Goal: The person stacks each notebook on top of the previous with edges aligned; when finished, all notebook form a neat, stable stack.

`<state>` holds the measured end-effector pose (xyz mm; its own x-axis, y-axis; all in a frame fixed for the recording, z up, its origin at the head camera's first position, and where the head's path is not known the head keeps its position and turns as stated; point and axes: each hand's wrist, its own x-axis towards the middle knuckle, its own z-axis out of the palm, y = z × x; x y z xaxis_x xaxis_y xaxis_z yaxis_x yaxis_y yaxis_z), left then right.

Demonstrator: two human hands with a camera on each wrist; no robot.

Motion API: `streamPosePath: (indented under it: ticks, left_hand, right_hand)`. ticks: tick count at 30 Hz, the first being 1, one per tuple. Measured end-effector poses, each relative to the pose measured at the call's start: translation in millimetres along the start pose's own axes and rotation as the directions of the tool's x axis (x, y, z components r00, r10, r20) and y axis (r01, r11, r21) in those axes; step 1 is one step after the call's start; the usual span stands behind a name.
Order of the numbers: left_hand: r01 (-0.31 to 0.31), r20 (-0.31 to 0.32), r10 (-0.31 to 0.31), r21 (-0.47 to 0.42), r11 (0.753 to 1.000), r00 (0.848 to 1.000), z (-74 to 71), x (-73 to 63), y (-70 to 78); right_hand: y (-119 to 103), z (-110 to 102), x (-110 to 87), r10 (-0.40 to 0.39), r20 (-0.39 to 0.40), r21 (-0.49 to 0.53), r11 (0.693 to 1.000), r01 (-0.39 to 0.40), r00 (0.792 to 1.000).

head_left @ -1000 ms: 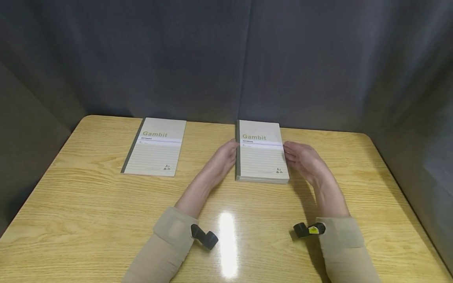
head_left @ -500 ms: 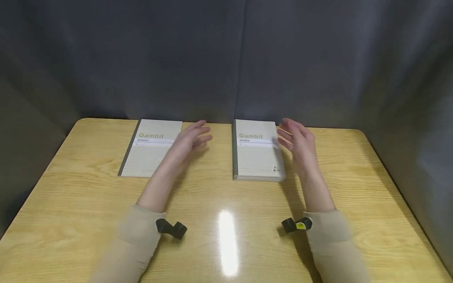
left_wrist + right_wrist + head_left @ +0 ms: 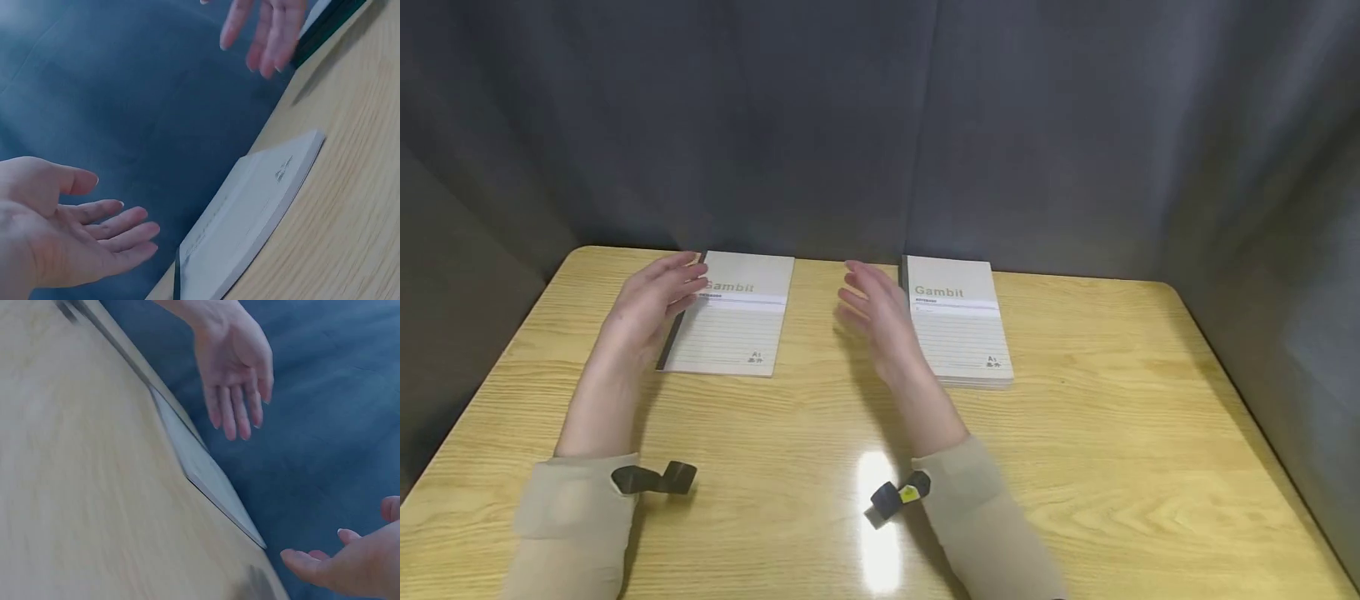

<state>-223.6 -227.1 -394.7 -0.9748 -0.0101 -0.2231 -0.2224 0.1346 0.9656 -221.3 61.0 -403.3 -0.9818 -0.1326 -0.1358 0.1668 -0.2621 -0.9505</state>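
Note:
On the left of the table lies a notebook (image 3: 730,329) with a dark spine and "Gambit" printed on its pale cover. My left hand (image 3: 651,300) hovers over its spine side, fingers extended, holding nothing; the left wrist view shows this hand (image 3: 75,231) apart from the notebook (image 3: 250,206). To the right stands a neat stack of like notebooks (image 3: 958,325). My right hand (image 3: 883,321) is in the air just left of that stack, covering part of its spine. Its fingers are extended with nothing in them, and the palm faces the left notebook.
The wooden table (image 3: 1112,433) ends at the back against a dark grey curtain (image 3: 775,125), which also hangs at both sides. Each sleeve carries a small black wrist camera, such as the right one (image 3: 887,500). Bare wood lies between the notebook and the stack.
Both hands have left the stack's sides and swung left. The left hand has crossed over the single notebook to its spine side; the right has passed over the stack. The notebooks stay put.

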Motion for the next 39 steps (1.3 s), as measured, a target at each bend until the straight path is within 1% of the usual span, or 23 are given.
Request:
streamPosePath:
  ticks: [2, 5, 9, 13, 15, 18, 22, 24, 28, 31, 33, 35, 37, 39]
  left_hand:
    - [0.010, -0.002, -0.010, 0.045, 0.999, 1.000, -4.3, 1.1, -3.4]
    - [0.052, -0.001, -0.052, 0.088, 0.995, 0.999, -11.6, 1.1, -10.0]
    - [0.098, 0.011, -0.100, 0.113, 0.989, 0.995, -22.5, 0.2, -17.9]
    - [0.098, 0.026, -0.102, 0.122, 0.988, 0.994, -28.1, 0.2, -20.2]
    - [0.095, 0.027, -0.098, 0.111, 0.989, 0.995, -28.9, 0.3, -20.7]
    - [0.095, 0.044, -0.098, 0.078, 0.992, 0.994, -27.7, 0.9, -22.2]
    - [0.100, 0.047, -0.103, 0.065, 0.993, 0.994, -23.7, 2.0, -23.7]
    - [0.103, 0.033, -0.106, 0.075, 0.992, 0.994, -22.6, 2.1, -23.8]
    - [0.143, -0.020, -0.141, 0.080, 0.987, 0.990, -24.5, 1.0, -23.7]
    - [0.184, -0.048, -0.180, 0.090, 0.979, 0.983, -26.3, 1.4, -25.0]
    - [0.195, -0.038, -0.192, 0.112, 0.974, 0.981, -27.0, 2.7, -27.5]
    - [0.199, -0.016, -0.199, 0.137, 0.970, 0.980, -27.0, 3.5, -29.6]
    - [0.187, 0.026, -0.193, 0.147, 0.971, 0.981, -27.0, 3.4, -30.6]
    - [0.159, 0.077, -0.170, 0.136, 0.978, 0.982, -25.9, 2.6, -29.3]
  right_hand:
    - [9.4, 12.5, 0.9, 0.043, 0.032, 0.004, 0.999, -0.043, 0.999]
    - [21.5, 31.6, 2.5, 0.107, 0.046, 0.001, 0.994, -0.107, 0.993]
    - [30.9, 52.6, 2.2, 0.174, 0.061, 0.014, 0.984, -0.175, 0.983]
    - [33.3, 62.1, 1.1, 0.209, 0.077, 0.052, 0.976, -0.213, 0.975]
    - [34.3, 63.1, 0.4, 0.219, 0.085, 0.083, 0.971, -0.226, 0.972]
    - [36.0, 61.5, -0.6, 0.236, 0.091, 0.123, 0.961, -0.246, 0.967]
    - [37.2, 56.3, -0.6, 0.264, 0.083, 0.141, 0.951, -0.274, 0.961]
    - [36.8, 53.5, 0.3, 0.276, 0.070, 0.145, 0.948, -0.284, 0.959]
    - [34.1, 49.9, 2.1, 0.306, 0.055, 0.143, 0.940, -0.310, 0.951]
    - [33.1, 48.7, 3.0, 0.325, 0.059, 0.100, 0.939, -0.329, 0.944]
    - [33.1, 47.7, 3.0, 0.329, 0.066, 0.048, 0.942, -0.333, 0.942]
    - [33.8, 46.8, 3.5, 0.323, 0.076, 0.001, 0.946, -0.324, 0.943]
    - [33.6, 45.3, 3.4, 0.313, 0.083, -0.022, 0.950, -0.312, 0.946]
    - [32.3, 42.6, 2.9, 0.292, 0.081, -0.034, 0.956, -0.291, 0.953]
